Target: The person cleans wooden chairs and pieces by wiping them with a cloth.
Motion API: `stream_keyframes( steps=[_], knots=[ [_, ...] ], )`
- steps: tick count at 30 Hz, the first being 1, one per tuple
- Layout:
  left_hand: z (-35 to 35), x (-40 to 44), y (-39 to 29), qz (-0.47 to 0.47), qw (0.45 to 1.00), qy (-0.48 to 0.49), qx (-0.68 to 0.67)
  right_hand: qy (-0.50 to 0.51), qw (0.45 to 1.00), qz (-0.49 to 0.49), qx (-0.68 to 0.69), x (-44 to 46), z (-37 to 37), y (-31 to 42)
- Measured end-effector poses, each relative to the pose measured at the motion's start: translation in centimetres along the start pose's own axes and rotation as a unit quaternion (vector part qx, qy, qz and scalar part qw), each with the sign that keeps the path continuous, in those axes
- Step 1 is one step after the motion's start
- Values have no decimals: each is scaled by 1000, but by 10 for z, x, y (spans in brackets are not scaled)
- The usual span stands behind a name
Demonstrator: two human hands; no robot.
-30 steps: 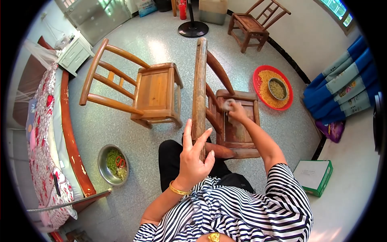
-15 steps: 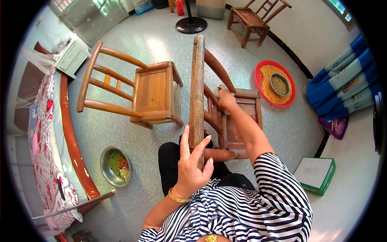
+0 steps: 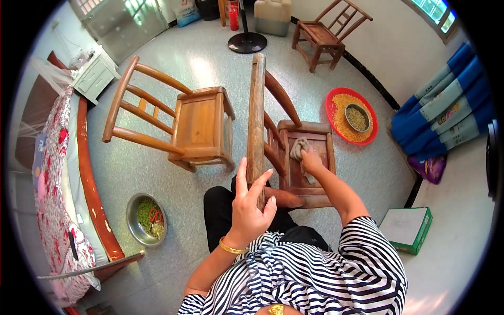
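Note:
A worn wooden chair (image 3: 256,115) stands right in front of me, its backrest toward me and its seat beyond, to the right. My left hand (image 3: 251,210) rests against the near end of the top rail, the fingers spread around it and the thumb apart. Over the seat, my right hand (image 3: 312,159) is closed on a bunched grey cloth (image 3: 300,149), which touches the seat panel. Left of this chair is a second, lighter wooden chair (image 3: 199,123), which neither hand touches.
A metal bowl (image 3: 146,220) with greens stands on the floor at left. At right are a red tray (image 3: 344,100) of yellow grains holding a small bowl, and a green-edged box (image 3: 407,230). A third chair (image 3: 320,34) and a black stand base (image 3: 247,43) are farther back.
My right hand with the cloth has moved from beside the backrest slats back over the seat, toward me and to the right. My left hand keeps its place at the rail.

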State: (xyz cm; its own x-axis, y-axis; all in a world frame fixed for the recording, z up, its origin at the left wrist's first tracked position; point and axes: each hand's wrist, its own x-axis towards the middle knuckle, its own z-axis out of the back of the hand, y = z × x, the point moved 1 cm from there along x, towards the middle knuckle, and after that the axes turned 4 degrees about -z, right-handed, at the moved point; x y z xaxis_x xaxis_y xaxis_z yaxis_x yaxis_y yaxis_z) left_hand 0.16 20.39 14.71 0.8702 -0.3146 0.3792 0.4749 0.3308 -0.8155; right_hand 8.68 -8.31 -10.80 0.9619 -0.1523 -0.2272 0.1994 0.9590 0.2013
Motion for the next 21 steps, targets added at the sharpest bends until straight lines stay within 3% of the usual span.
stream_keyframes(
  steps=[4,7,10,13,14,15,16,18,20,21],
  knots=[
    [-1,0,4,-11,1000,-23,0,92,995,32,-8,6,20,-12],
    [-3,-2,6,-10,1000,-23,-3,15,978,87,190,14,69,2],
    [-6,-4,12,-23,999,-44,5,-54,925,105,361,-9,146,55],
    [-10,-9,18,20,997,-49,-50,-95,900,209,371,-53,224,114],
    [-13,-11,21,44,991,-57,-113,-111,878,271,378,-67,244,132],
    [-14,-12,24,68,980,-65,-175,-112,878,273,377,-80,256,147],
    [-13,-11,20,66,980,-67,-175,-119,879,313,341,-95,264,162],
    [-11,-10,11,154,938,-47,-306,-132,879,393,236,-107,261,183],
    [-17,-12,22,116,944,-49,-305,-192,875,428,120,-106,241,198],
    [-18,-13,22,115,945,-49,-304,-174,885,410,138,-99,237,202]
  ],
)
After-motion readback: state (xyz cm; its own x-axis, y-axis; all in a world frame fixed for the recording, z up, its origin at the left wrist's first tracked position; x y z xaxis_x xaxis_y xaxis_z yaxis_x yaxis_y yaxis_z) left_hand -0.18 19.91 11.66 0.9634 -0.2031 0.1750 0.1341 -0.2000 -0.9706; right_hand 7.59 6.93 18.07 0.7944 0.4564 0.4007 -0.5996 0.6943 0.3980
